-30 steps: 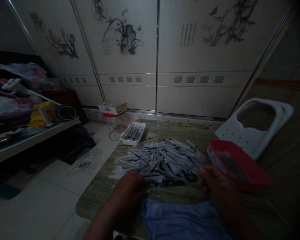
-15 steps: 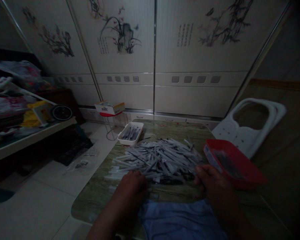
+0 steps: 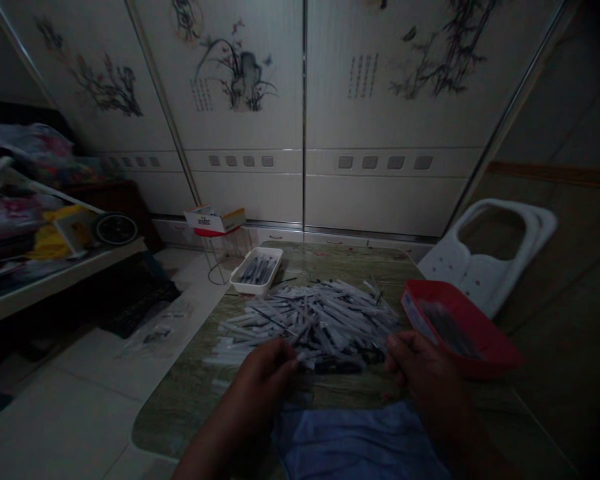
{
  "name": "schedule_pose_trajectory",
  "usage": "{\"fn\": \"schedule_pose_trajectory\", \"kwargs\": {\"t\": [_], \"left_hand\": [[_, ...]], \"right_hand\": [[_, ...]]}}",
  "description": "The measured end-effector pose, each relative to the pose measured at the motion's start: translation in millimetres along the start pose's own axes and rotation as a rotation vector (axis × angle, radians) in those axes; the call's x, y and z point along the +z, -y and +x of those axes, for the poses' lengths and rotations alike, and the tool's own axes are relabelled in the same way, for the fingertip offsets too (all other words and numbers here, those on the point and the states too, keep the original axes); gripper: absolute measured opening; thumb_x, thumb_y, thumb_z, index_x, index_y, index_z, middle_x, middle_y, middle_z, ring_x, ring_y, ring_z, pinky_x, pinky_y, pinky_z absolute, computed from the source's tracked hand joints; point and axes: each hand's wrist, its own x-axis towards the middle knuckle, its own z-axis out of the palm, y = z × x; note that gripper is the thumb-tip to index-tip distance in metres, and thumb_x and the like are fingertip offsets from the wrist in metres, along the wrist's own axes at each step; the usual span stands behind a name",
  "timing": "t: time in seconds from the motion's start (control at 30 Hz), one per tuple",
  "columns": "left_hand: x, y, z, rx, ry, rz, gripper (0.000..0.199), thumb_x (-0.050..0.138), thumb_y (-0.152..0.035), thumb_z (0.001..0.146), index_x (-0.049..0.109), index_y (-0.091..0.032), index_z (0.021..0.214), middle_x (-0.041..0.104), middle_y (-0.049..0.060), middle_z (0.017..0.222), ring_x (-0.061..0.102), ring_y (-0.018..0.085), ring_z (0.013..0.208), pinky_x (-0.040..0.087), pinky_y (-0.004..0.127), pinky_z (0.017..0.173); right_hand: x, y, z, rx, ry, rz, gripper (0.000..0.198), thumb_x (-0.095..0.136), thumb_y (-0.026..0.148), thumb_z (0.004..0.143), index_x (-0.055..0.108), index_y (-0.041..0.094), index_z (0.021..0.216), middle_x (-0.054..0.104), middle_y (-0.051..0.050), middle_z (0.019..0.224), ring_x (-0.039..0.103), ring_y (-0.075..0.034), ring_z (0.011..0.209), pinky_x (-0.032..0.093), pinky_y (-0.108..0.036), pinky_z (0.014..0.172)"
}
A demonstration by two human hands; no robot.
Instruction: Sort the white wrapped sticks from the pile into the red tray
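A heap of slim, whitish, tube-like pieces (image 3: 330, 310), with some dark ones among them, lies on the green, wood-patterned table (image 3: 180, 400). My left hand (image 3: 267, 373) is at the near left edge of the heap, thumb and fingers pinched together; what is between them is too dark and small to name. My right hand (image 3: 423, 367) is closed at the heap's near right side, beside the red tray (image 3: 495, 340). Its fingertips are pressed together, and anything they hold cannot be made out. Dark pieces (image 3: 337, 367) lie along the heap's near edge between both hands.
Slim, greyish pieces lie inside the red tray. At the table's far left is a white basket (image 3: 250, 289) of similar pieces. Blue cloth (image 3: 355, 443) is at the near edge. Behind stand a stool with an open box (image 3: 213, 221) and a white chair (image 3: 505, 267).
My left hand has turned, so its thumb and fingertips now show at the heap's edge. My right hand stays closed in about the same place. The whole view has shifted slightly.
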Motion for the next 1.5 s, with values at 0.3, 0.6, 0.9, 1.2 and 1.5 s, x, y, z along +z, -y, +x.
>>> {"fn": "schedule_pose_trajectory", "kwargs": {"t": [0.3,0.6,0.9,1.2,1.5], "left_hand": [[10,-7,8,-0.181,-0.137,-0.568,0.044,0.074,-0.036,0.084,0.066,-0.024,0.125,0.07,0.006,0.102,0.064,0.019,0.091,0.048,0.028,0.078],[20,-1,13,-0.201,-0.22,-0.863,0.026,0.079,-0.026,0.08,0.066,-0.018,0.1,0.071,0.002,0.086,0.065,0.011,0.076,0.05,0.021,0.073],[29,-2,11,-0.193,-0.205,-0.821,0.026,0.079,-0.029,0.08,0.065,-0.017,0.098,0.068,0.0,0.084,0.062,0.01,0.073,0.049,0.021,0.07],[39,1,10,-0.182,-0.209,-0.745,0.026,0.077,-0.033,0.081,0.065,-0.017,0.098,0.066,-0.001,0.081,0.06,0.01,0.07,0.047,0.021,0.068],[53,-1,7,-0.116,-0.225,-0.641,0.029,0.073,-0.043,0.084,0.067,-0.016,0.094,0.07,0.004,0.08,0.059,0.013,0.069,0.046,0.024,0.068]], "right_hand": [[11,3,-15,-0.091,0.17,-0.117,0.035,0.057,0.053,0.092,0.061,0.021,0.079,0.06,0.002,0.067,0.052,-0.013,0.058,0.042,-0.023,0.053],[16,-5,-20,-0.151,0.208,-0.218,0.036,0.051,0.055,0.095,0.062,0.022,0.082,0.058,0.003,0.068,0.051,-0.015,0.062,0.042,-0.026,0.059],[22,0,-25,-0.157,0.132,-0.285,0.036,0.054,0.056,0.092,0.066,0.023,0.083,0.06,0.002,0.066,0.054,-0.017,0.06,0.042,-0.026,0.055],[31,2,-32,-0.255,0.084,-0.302,0.035,0.056,0.054,0.09,0.068,0.023,0.08,0.062,0.001,0.065,0.056,-0.018,0.061,0.041,-0.026,0.054],[33,-2,-39,-0.316,0.233,-0.333,0.029,0.062,0.046,0.088,0.076,0.028,0.106,0.08,-0.005,0.101,0.075,-0.027,0.092,0.057,-0.035,0.078]]}}
